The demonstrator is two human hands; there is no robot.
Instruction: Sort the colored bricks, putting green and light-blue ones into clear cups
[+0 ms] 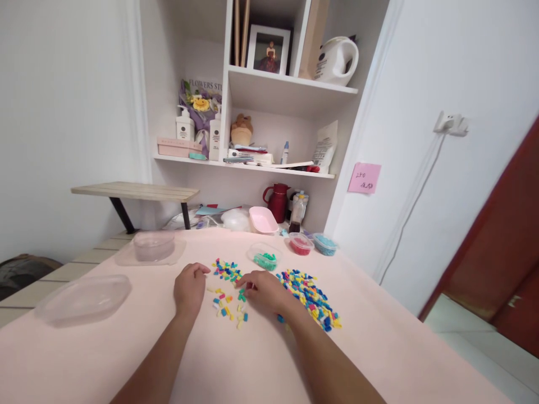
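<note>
Part of the larger pile of pieces [309, 294] was covered by the right forearm [324, 348]; whether a piece was gripped by the right hand [261, 287] could not be told. Both forearms were cut off by the bottom edge, the door [484, 269] by the right, the bag [29, 269] by the left. The pump bottle's [185, 123] smallest print could not be read.

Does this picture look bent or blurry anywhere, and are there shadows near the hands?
Head view: the tall white shelving unit looks slanted, probably partly from wide-angle stretch; head view: a soft, faint shadow falls on the pale pink tabletop beside the bare right forearm; head view: the pile of small multicoloured pieces shows clear colours, but slightly soft edges.
</note>
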